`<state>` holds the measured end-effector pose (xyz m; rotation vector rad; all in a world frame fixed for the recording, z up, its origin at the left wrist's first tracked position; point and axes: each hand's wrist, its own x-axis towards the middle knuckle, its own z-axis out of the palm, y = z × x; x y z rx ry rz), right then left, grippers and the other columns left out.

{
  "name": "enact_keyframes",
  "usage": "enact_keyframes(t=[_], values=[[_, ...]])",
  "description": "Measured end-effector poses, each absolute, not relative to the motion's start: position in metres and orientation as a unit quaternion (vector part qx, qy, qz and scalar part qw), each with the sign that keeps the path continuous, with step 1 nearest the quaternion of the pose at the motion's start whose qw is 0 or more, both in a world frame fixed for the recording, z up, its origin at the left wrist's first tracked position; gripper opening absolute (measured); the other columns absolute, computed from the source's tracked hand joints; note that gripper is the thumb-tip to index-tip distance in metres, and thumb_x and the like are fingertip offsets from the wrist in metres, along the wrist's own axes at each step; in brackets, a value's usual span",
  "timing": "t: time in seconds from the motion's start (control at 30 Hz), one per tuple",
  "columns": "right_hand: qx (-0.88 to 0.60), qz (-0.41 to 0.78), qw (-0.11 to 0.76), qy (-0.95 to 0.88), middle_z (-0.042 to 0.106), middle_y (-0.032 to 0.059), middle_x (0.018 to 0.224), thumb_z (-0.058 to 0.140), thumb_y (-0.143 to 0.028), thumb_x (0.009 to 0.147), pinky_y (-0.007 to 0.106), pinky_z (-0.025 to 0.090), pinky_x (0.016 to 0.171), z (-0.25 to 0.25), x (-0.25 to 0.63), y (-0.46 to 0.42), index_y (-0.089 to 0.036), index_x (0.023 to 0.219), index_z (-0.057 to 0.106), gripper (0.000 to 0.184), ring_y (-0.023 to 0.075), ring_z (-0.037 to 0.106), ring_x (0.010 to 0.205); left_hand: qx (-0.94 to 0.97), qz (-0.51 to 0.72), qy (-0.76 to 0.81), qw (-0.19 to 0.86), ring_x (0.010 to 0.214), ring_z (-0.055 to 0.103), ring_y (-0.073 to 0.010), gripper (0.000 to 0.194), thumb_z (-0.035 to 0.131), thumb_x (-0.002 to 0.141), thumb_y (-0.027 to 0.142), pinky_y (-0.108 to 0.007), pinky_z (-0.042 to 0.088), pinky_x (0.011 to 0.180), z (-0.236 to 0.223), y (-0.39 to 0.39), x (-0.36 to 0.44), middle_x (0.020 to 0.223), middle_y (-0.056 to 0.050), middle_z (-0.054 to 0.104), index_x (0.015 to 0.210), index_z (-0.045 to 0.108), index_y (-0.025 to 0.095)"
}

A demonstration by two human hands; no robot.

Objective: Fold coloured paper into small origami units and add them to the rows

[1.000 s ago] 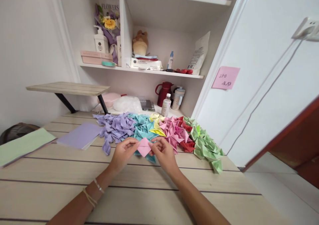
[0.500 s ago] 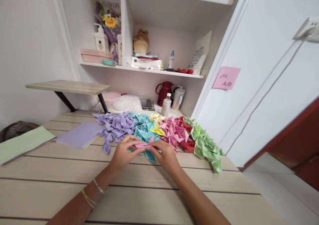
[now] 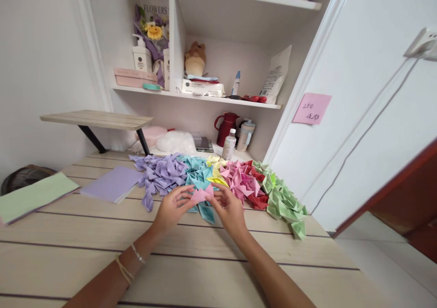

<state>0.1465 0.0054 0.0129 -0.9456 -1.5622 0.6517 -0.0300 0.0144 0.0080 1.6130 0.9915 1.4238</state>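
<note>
A small pink folded paper boat (image 3: 202, 194) is pinched between both hands, just above the table in front of the piles. My left hand (image 3: 175, 206) grips its left end between thumb and fingers. On its right end, my right hand (image 3: 228, 208) closes the same way. Behind the hands lie heaps of folded paper pieces: purple (image 3: 163, 174), turquoise (image 3: 198, 174), yellow (image 3: 216, 169), pink (image 3: 241, 178), red (image 3: 258, 202) and green (image 3: 285, 202). Fingers partly cover the pink piece's ends.
Purple paper sheets (image 3: 112, 183) and a green paper stack (image 3: 36, 196) lie on the left of the slatted table (image 3: 191, 271). A small raised stand (image 3: 99, 119) is behind them. A bottle (image 3: 229, 144) and a red jug (image 3: 226, 128) stand at the back.
The pink paper has been turned from a thin, nearly edge-on shape to show its wide face with peaks. Both hands still hold it, and the view has shifted slightly.
</note>
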Motion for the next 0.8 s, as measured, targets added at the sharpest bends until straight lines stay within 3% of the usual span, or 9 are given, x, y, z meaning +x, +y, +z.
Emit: enact_keyframes(t=[0.1, 0.2, 0.27, 0.4, 0.53, 0.8], values=[[-0.402, 0.274, 0.558, -0.672, 0.067, 0.008, 0.096, 0.06, -0.031, 0.076, 0.03, 0.054, 0.068, 0.0124, 0.146, 0.0052, -0.019, 0.104, 0.061, 0.03, 0.0197, 0.065, 0.08, 0.645, 0.559, 0.375, 0.361, 0.09, 0.06, -0.0197, 0.024, 0.068, 0.066, 0.029, -0.035, 0.054, 0.079, 0.0067, 0.0154, -0.0312, 0.097, -0.008, 0.061, 0.086, 0.067, 0.017], [-0.405, 0.268, 0.551, -0.678, 0.068, 0.0058, 0.094, 0.06, -0.027, 0.077, 0.03, 0.054, 0.07, 0.0131, 0.1461, 0.004, -0.022, 0.12, 0.051, 0.045, 0.0181, 0.065, 0.078, 0.651, 0.563, 0.375, 0.343, 0.093, 0.06, -0.0214, 0.017, 0.069, 0.064, 0.03, -0.036, 0.055, 0.079, 0.0077, 0.0151, -0.0322, 0.099, -0.008, 0.058, 0.076, 0.07, 0.018], [-0.409, 0.264, 0.551, -0.678, 0.069, 0.0048, 0.092, 0.059, -0.026, 0.078, 0.031, 0.054, 0.071, 0.0133, 0.1465, 0.0035, -0.023, 0.124, 0.047, 0.047, 0.018, 0.065, 0.079, 0.65, 0.561, 0.381, 0.342, 0.093, 0.06, -0.0216, 0.017, 0.07, 0.064, 0.03, -0.036, 0.055, 0.079, 0.0087, 0.0144, -0.0324, 0.1, -0.008, 0.058, 0.076, 0.071, 0.018], [-0.409, 0.247, 0.539, -0.693, 0.067, 0.0068, 0.1, 0.059, -0.027, 0.077, 0.033, 0.053, 0.074, 0.0144, 0.1476, 0.0033, -0.022, 0.103, 0.064, 0.026, 0.0215, 0.063, 0.09, 0.653, 0.554, 0.38, 0.35, 0.094, 0.06, -0.0225, 0.02, 0.071, 0.063, 0.03, -0.037, 0.055, 0.08, 0.0094, 0.0132, -0.032, 0.102, -0.008, 0.058, 0.079, 0.071, 0.018], [-0.395, 0.278, 0.555, -0.677, 0.068, 0.008, 0.097, 0.062, -0.028, 0.075, 0.036, 0.053, 0.075, 0.017, 0.1475, 0.0042, -0.021, 0.094, 0.068, 0.021, 0.0231, 0.062, 0.092, 0.647, 0.563, 0.373, 0.354, 0.092, 0.061, -0.0221, 0.025, 0.071, 0.062, 0.03, -0.036, 0.054, 0.081, 0.0067, 0.0146, -0.0319, 0.1, -0.008, 0.062, 0.084, 0.069, 0.018], [-0.383, 0.369, 0.55, -0.644, 0.068, 0.0088, 0.098, 0.065, -0.033, 0.071, 0.033, 0.054, 0.07, 0.0196, 0.1455, 0.0036, -0.018, 0.098, 0.067, 0.031, 0.0229, 0.065, 0.086, 0.63, 0.57, 0.365, 0.382, 0.094, 0.061, -0.0233, 0.03, 0.072, 0.061, 0.028, -0.035, 0.054, 0.08, 0.0085, 0.0154, -0.0316, 0.102, -0.01, 0.063, 0.088, 0.068, 0.015]])
